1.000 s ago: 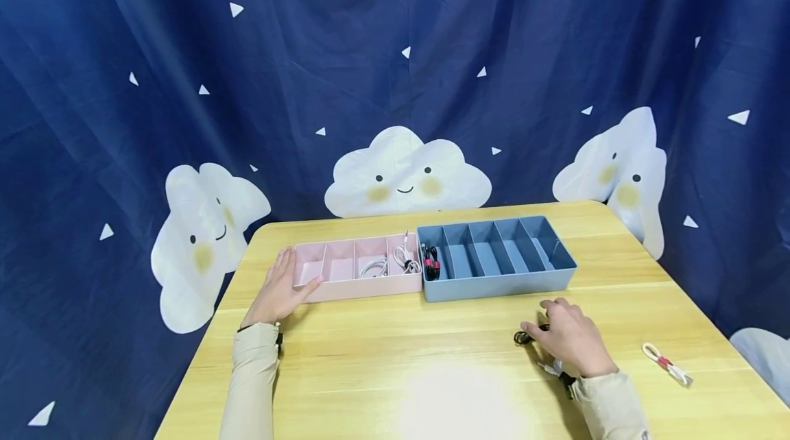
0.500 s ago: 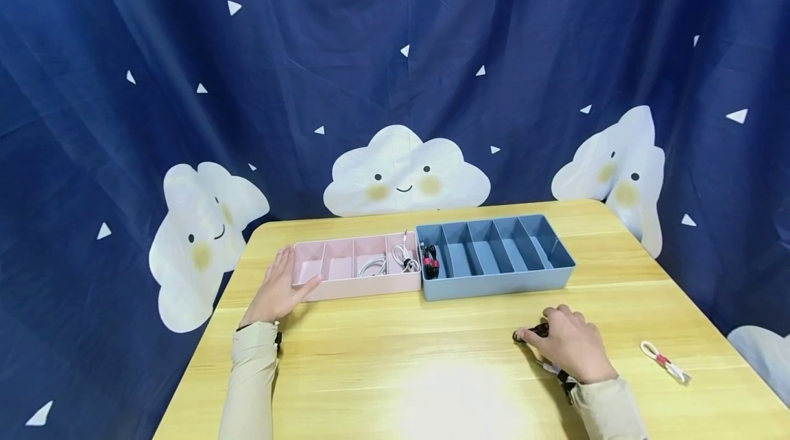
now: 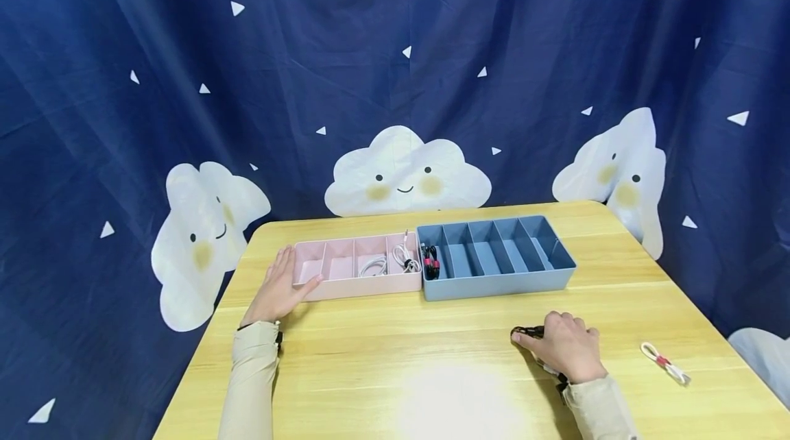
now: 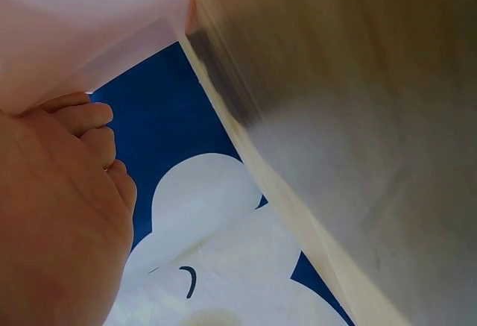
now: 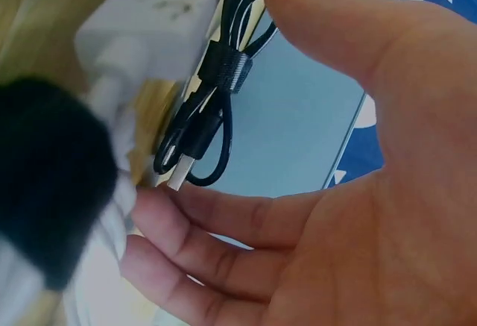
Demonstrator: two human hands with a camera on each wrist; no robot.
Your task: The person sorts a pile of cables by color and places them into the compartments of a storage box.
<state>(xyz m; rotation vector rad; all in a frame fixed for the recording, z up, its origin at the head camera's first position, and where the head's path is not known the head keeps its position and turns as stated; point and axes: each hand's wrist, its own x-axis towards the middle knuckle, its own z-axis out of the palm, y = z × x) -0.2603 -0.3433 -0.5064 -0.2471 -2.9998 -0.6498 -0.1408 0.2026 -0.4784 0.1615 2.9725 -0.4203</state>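
My left hand (image 3: pixel 274 296) rests against the left end of the pink divided box (image 3: pixel 364 287), fingers along its end wall and thumb at the front rim. On the right, my right hand (image 3: pixel 568 344) holds a coiled black USB cable (image 3: pixel 527 332) low over the table. In the right wrist view, the thumb is at the coil's upper loop and the fingertips are by its metal plug; a dark tie binds the middle. A white cable (image 5: pixel 145 27) with a black tie lies close by, mostly hidden under the right hand in the head view.
A blue divided box (image 3: pixel 500 286) stands right of the pink one, with a black cable (image 3: pixel 431 265) in its left compartment. White cables (image 3: pixel 373 266) lie in two pink compartments. A white cable with a red tie (image 3: pixel 663 361) is on the table (image 3: pixel 370 364) at far right.
My right thumb and fingers have closed on the black cable, and the hand has lowered slightly toward me. The cable has turned a little. My left hand stays on the pink box.
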